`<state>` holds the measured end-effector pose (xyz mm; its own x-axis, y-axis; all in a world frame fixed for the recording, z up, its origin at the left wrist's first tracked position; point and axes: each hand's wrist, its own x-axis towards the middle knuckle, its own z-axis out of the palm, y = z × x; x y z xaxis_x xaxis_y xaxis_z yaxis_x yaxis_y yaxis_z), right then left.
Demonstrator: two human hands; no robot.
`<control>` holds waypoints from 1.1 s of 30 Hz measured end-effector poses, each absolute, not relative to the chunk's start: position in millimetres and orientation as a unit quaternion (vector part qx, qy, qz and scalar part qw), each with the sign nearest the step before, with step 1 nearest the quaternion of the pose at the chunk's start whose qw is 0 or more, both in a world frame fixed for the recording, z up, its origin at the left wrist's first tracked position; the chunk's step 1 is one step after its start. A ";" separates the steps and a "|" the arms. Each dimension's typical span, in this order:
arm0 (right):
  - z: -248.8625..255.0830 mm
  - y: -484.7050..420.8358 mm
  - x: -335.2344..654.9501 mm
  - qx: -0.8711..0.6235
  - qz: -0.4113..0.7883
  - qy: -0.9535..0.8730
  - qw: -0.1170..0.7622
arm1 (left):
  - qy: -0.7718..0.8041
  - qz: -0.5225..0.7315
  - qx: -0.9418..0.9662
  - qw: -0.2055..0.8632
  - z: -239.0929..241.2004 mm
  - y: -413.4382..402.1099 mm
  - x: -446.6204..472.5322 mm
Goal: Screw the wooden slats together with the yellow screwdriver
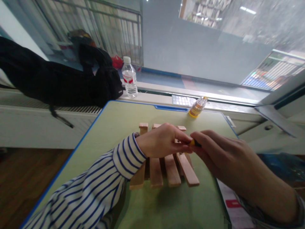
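Several wooden slats (172, 171) lie side by side on a green desk (114, 127), joined into a rack. My left hand (163, 140), in a striped sleeve, hovers over the slats with its fingers pinched together. My right hand (219, 152) meets it from the right, closed round a small yellow and black tool (193, 143). Only the tool's tip shows between the two hands. What the left fingers pinch is hidden.
A small yellow-capped bottle (197, 107) lies at the desk's far edge. A water bottle (130, 78) and a black bag (59, 82) rest on the window ledge behind. Papers (232, 203) lie at the right beside the desk. Wooden floor is at the left.
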<state>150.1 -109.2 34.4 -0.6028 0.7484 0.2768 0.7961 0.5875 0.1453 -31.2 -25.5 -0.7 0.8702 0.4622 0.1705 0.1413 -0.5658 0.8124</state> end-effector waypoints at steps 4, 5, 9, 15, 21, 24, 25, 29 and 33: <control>30.4 -112.2 141.9 -0.482 -0.164 -0.852 0.126 | 0.157 0.173 0.867 0.441 -1.3 -25.9 -31.8; 29.4 -112.4 140.3 -0.493 -0.168 -0.843 0.132 | 0.159 0.171 0.867 0.441 -1.5 -26.0 -32.1; 27.4 -112.0 135.6 -0.517 -0.165 -0.829 0.137 | 0.170 0.161 0.869 0.435 -1.4 -25.7 -33.3; 23.6 -110.4 137.2 -0.524 -0.175 -0.821 0.144 | 0.163 0.194 0.873 0.416 0.4 -26.9 -32.4; 35.3 -107.4 149.0 -0.493 -0.139 -0.855 0.087 | 0.183 0.212 0.877 0.391 -3.1 -26.7 -29.4; 46.4 -107.4 155.9 -0.455 -0.146 -0.876 0.067 | 0.183 0.200 0.881 0.388 -3.1 -26.4 -29.1; 49.2 -107.4 158.0 -0.441 -0.145 -0.884 0.059 | 0.183 0.196 0.882 0.388 -2.8 -26.3 -29.2; 53.4 -105.9 163.6 -0.398 -0.120 -0.909 0.027 | 0.179 0.193 0.882 0.391 -2.3 -26.0 -29.7; 50.9 -102.2 164.6 -0.397 -0.116 -0.910 0.021 | 0.175 0.191 0.882 0.395 -2.3 -25.6 -30.0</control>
<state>164.6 -102.2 50.9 -0.6836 0.7183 0.1296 0.7278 0.6576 0.1947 -30.0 -25.6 -2.3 0.8661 0.4590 0.1980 0.1577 -0.6269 0.7630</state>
